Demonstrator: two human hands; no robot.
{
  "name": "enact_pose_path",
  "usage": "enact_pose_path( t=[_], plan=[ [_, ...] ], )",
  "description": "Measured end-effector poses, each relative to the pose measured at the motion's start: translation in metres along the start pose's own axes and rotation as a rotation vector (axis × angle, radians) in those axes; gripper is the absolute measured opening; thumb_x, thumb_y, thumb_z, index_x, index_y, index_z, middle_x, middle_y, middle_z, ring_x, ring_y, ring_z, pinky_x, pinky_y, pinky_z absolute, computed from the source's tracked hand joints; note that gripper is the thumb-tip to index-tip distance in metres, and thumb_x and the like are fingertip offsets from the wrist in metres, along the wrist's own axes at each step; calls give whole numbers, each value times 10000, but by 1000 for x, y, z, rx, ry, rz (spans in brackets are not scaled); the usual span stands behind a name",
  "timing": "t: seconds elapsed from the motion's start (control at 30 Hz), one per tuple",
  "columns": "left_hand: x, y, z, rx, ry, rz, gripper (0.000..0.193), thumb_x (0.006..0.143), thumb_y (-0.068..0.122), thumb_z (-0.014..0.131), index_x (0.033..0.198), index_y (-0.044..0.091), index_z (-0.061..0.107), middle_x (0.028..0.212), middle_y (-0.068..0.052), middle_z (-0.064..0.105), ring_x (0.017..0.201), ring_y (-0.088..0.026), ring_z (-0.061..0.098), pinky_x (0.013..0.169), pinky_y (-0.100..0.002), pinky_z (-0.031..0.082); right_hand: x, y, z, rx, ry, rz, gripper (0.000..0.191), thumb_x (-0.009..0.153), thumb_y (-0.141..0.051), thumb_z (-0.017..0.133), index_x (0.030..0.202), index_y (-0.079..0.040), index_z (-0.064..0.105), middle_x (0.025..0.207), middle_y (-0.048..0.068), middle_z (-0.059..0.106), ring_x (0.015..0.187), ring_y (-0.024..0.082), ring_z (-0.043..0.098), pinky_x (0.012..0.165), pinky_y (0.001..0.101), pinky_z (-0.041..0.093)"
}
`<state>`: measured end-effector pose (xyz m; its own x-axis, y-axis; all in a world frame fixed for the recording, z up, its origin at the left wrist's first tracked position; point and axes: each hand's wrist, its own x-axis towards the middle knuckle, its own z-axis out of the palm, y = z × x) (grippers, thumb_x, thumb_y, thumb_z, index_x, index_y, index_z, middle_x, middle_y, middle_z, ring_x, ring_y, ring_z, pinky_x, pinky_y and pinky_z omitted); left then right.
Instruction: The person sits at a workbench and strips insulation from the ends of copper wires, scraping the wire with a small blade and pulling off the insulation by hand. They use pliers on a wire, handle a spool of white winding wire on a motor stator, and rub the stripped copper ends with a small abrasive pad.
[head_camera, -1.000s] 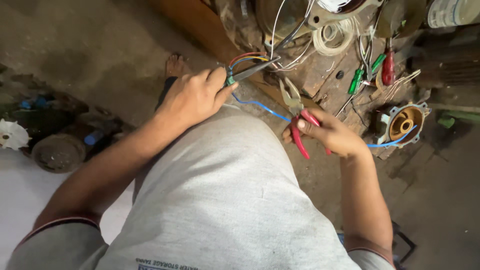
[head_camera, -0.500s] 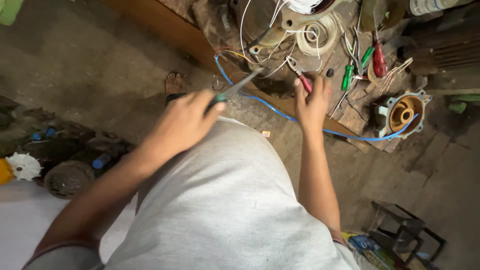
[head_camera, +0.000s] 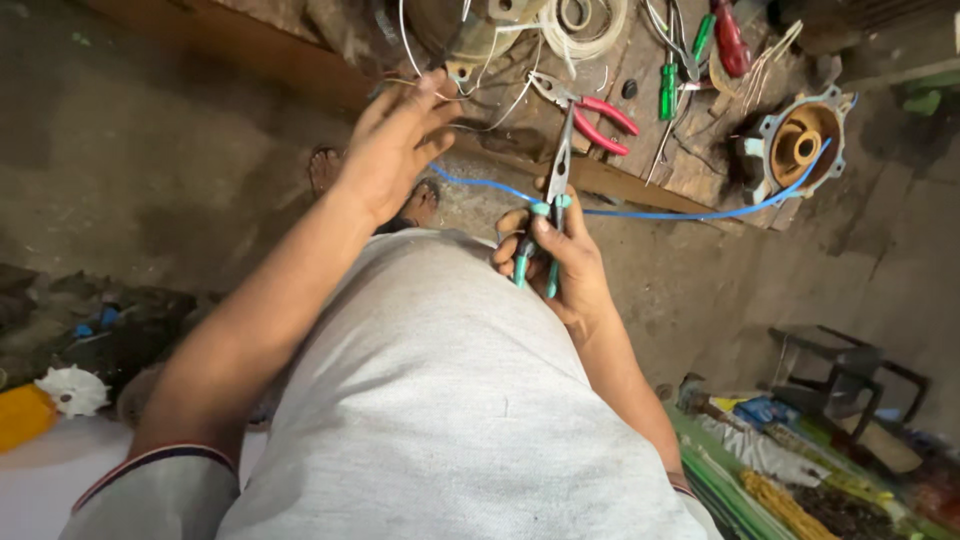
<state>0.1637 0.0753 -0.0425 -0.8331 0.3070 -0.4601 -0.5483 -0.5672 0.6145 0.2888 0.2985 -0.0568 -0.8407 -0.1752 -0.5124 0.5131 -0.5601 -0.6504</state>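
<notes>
In the head view, the right hand (head_camera: 560, 265) has its fingers wrapped around the teal handles of long-nose pliers (head_camera: 553, 195), whose tips point up toward the wooden table (head_camera: 640, 180), just above a blue wire (head_camera: 650, 213). The left hand (head_camera: 395, 140), fingers loosely spread, reaches into thin white wires (head_camera: 500, 100) beside red-handled pliers (head_camera: 600, 115).

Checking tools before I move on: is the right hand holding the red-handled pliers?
No, the right hand grips teal-handled long-nose pliers; the red-handled pliers lie on the bench.
</notes>
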Motion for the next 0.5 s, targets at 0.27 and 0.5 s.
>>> enact_pose_path(
  t=[0.27,0.5],
  plan=[
    [-20,11,-31,-338,-215,-58,136,1119,234,630,1096,115,568,841,14,562,839,-152,609,777,-342,527,5,-5,9,-568,106,-307,549,1045,-135,669,1544,-100,444,1112,111,609,994,207,572,870,352,485],
    [-34,42,-67,654,69,287,112,1104,160,555,1111,49,539,785,-17,603,642,-67,536,548,-239,450,56,3,51,-1537,145,-279,385,1012,-229,678,1329,-14,635,964,187,662,882,308,626,797,401,490]
  ],
)
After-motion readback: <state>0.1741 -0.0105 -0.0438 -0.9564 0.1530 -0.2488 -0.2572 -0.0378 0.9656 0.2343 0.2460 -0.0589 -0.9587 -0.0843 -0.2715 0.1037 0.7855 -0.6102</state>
